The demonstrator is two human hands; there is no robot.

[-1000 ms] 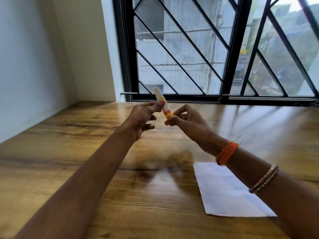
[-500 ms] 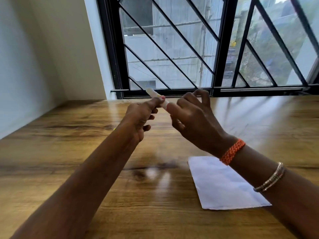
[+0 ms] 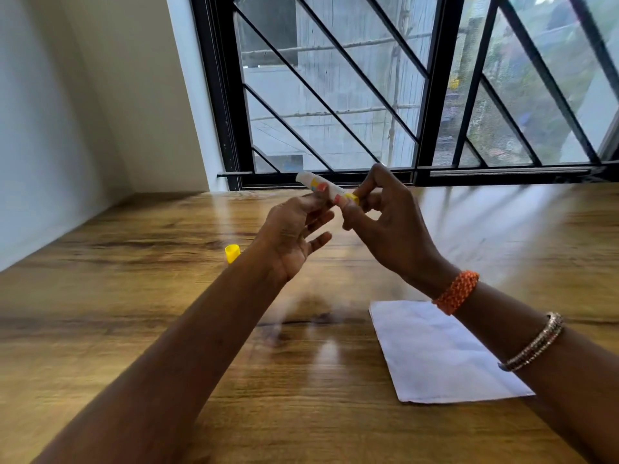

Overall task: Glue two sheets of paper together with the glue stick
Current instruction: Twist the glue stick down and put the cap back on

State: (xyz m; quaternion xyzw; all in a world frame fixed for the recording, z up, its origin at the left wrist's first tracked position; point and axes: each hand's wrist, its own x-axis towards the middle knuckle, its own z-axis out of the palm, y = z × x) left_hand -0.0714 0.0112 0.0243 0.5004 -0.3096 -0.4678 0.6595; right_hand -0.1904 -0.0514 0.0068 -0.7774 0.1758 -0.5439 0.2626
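1. The glue stick (image 3: pixel 324 189) is held up in mid-air over the wooden table (image 3: pixel 134 296), tilted, with its pale end aimed toward the window (image 3: pixel 368 95).
2. Its barrel is pinched between thumb and fingertips of the left hand (image 3: pixel 294 229); the lower fingers of that hand are spread loose.
3. The yellow base ring is gripped by the curled fingers of the right hand (image 3: pixel 385 226), as if to be twisted. That is a judgement only.
4. The yellow cap (image 3: pixel 232 253) is seen lying on the table, just beside the left forearm.
5. The white paper (image 3: pixel 435 353) is lying flat near the right forearm, untouched; whether one sheet or two are stacked cannot be told.
6. Handling, as judged: the stick is light, rigid, smooth plastic, round and easily rolled, so it is best taken mid-barrel. The glue itself would be soft and easily smeared.
7. The paper looks thin, limp and easily creased; it should be pinned flat at an edge while glue is stroked on.
8. The tabletop is glossy, grained and reflective, so the sheet may slide.
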